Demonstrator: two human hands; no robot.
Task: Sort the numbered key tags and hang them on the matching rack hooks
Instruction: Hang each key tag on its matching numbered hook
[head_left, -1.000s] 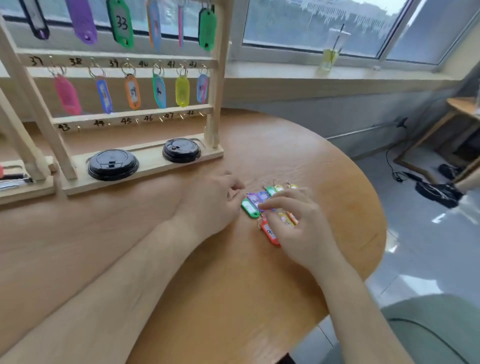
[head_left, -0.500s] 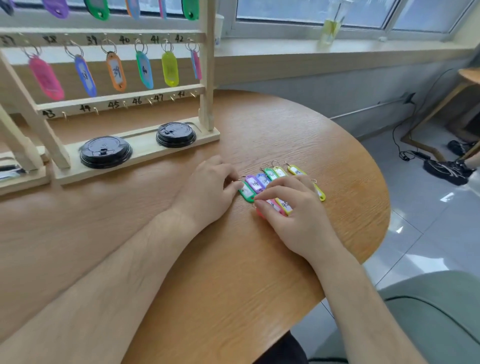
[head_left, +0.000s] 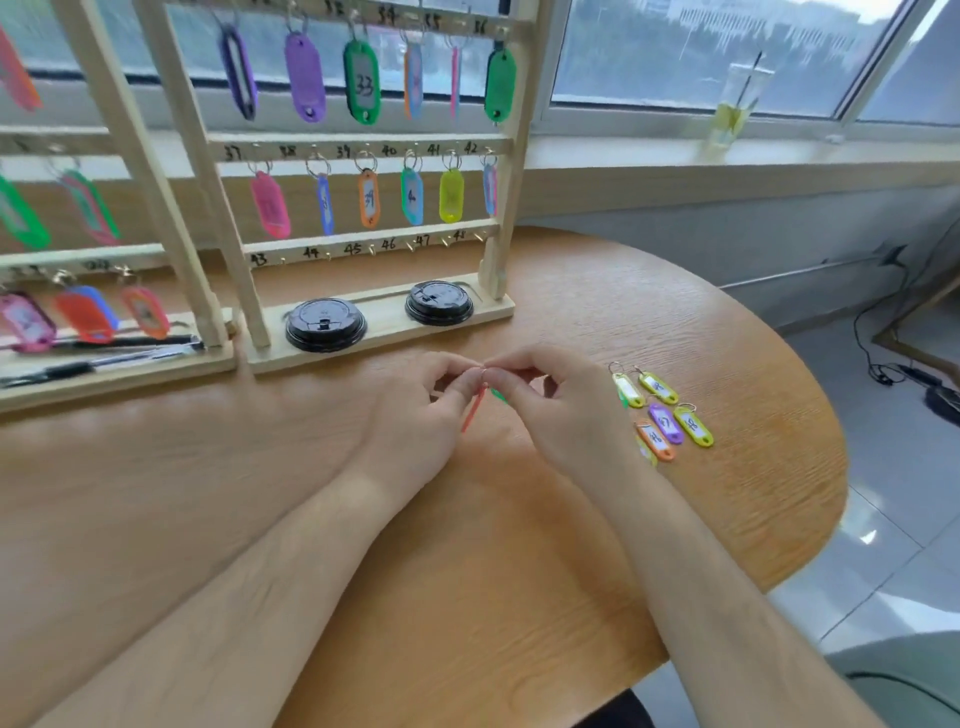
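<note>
At the centre of the frame a red key tag (head_left: 472, 413) and a green key tag (head_left: 498, 396) are seen; at the right are found yellow-green tags (head_left: 693, 426), a purple tag (head_left: 666, 423) and an orange tag (head_left: 655, 441).

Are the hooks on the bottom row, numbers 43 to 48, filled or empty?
Empty. No tag hangs from the bottom row hooks; each hook in the row above carries one.

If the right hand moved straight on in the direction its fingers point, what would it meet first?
The fingers of the left hand, meeting it at the red tag; beyond them, probably the rack base.
</note>
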